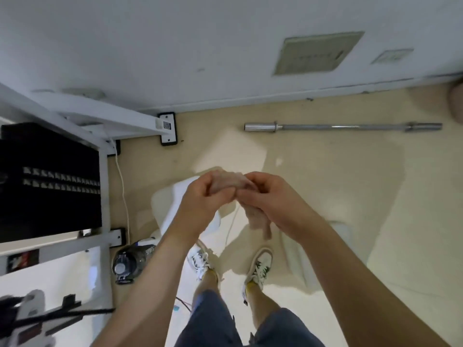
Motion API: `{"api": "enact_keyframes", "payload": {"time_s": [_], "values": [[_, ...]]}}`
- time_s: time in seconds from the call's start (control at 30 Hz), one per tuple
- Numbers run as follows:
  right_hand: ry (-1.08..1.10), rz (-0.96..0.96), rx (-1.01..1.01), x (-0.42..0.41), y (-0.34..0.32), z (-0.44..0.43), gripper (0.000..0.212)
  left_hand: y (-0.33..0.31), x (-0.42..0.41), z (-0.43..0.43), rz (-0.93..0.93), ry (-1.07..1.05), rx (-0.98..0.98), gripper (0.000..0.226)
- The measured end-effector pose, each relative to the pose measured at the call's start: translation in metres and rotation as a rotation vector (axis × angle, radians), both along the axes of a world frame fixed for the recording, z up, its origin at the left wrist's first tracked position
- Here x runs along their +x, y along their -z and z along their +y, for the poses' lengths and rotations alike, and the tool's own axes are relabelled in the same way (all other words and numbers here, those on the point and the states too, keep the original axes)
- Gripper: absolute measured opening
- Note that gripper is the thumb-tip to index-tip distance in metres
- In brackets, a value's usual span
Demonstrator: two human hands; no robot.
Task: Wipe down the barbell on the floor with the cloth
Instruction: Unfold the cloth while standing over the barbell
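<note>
Pale pink cloth [234, 182] sits bunched at the centre of the frame, gripped between the left hand [209, 196] and the right hand [265, 196], both curled closed around it, probably to fold or gather it into a wiping pad. Its loose end dangles below the right hand. Bare steel, the barbell [343, 126] lies on the floor at upper right, beside the wall and well apart from the hands.
</note>
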State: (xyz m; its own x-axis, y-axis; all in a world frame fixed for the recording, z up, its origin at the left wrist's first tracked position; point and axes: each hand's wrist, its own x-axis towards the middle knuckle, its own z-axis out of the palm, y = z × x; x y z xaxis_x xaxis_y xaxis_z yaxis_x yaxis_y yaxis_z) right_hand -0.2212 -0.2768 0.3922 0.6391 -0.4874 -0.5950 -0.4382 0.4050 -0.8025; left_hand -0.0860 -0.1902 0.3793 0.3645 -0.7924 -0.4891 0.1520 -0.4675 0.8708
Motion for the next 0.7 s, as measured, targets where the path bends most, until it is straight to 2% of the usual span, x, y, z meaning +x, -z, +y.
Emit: {"api": "enact_keyframes", "payload": {"time_s": [0.03,0.1,0.2,0.3,0.4,0.57,0.7], "values": [[0.012,0.013,-0.051,-0.015,-0.016,-0.011,0.019,-0.018,-0.01,-0.008,-0.043,0.0,0.002,0.006],[-0.027,0.076,-0.206,-0.043,-0.042,-0.037,0.025,-0.045,-0.027,-0.023,-0.116,-0.03,-0.014,0.012],[-0.109,0.225,-0.41,-0.078,-0.06,-0.073,0.013,-0.075,-0.049,-0.054,0.012,-0.063,-0.065,0.02],[-0.053,0.344,-0.544,-0.099,-0.055,-0.108,0.004,-0.083,-0.061,-0.094,-0.094,-0.088,-0.111,0.021],[0.184,0.344,-0.446,-0.107,-0.048,-0.141,0.005,-0.075,-0.063,-0.138,-0.112,-0.12,-0.12,0.019],[0.461,0.133,0.008,-0.103,-0.038,-0.202,0.015,-0.045,-0.054,-0.215,-0.066,-0.067,-0.111,0.028],[0.522,0.183,-0.018,-0.1,-0.014,-0.254,0.018,-0.022,-0.054,-0.272,-0.07,-0.094,-0.06,0.028]]}}
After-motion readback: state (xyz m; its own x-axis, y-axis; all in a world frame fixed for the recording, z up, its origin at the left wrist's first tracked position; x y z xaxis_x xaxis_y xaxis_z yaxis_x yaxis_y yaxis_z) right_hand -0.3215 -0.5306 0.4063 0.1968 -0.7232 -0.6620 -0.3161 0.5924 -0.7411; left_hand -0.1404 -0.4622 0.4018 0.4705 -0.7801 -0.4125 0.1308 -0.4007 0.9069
